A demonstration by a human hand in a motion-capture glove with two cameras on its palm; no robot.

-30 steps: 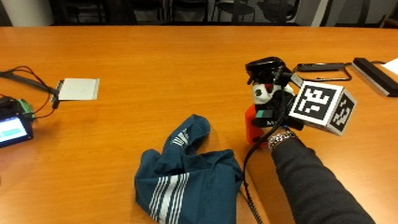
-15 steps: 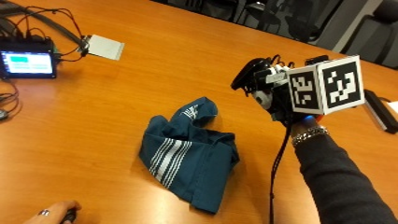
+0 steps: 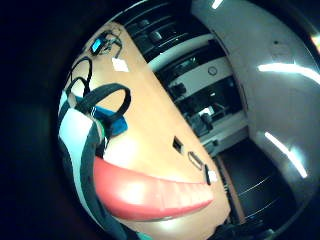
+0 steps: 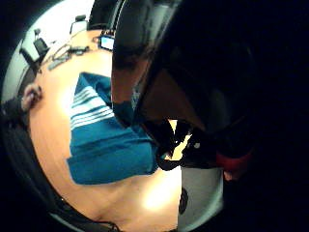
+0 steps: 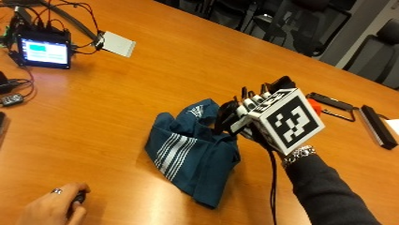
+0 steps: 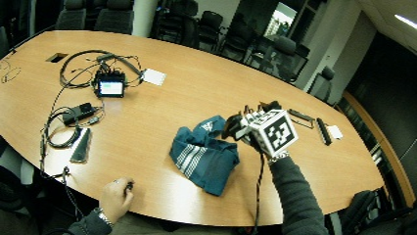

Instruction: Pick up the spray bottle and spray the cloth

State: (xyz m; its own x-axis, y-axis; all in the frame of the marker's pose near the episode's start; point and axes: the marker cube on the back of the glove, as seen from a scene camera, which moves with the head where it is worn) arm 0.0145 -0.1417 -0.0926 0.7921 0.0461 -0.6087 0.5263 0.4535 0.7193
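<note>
Wood-grain table [image 5: 156, 70], orange-brown, carries everything; near edge first: a bare hand [image 5: 53, 208] rests on the tabletop at near left, apart from the work; next, the crumpled teal cloth with white stripes [image 5: 190, 152] lies mid-table, just left of the black-gloved right hand [image 5: 249, 115]; that hand is raised over the cloth's right edge with its fingers curled round the red spray bottle with black nozzle head [image 5: 225, 115], nozzle end turned toward the cloth; a sliver of red body [image 5: 314, 107] shows behind the hand; the little-finger palm view fills with that red body [image 3: 150, 192], the thumb-side view with the dark head [image 4: 193, 96] above the cloth [image 4: 104, 140].

Risks, as judged: nozzle sits at the cloth's edge, so mist may land on bare wood beyond; trigger finger not visible, so a squeeze could tip the bottle off aim.

Room: open wood left of the cloth; far left, a small lit screen with cables [image 5: 43, 50] and a white card [image 5: 118, 43], well apart; far right, a flat black case [image 5: 330, 102] and a black bar [image 5: 376, 126] near the far edge; chairs beyond.
</note>
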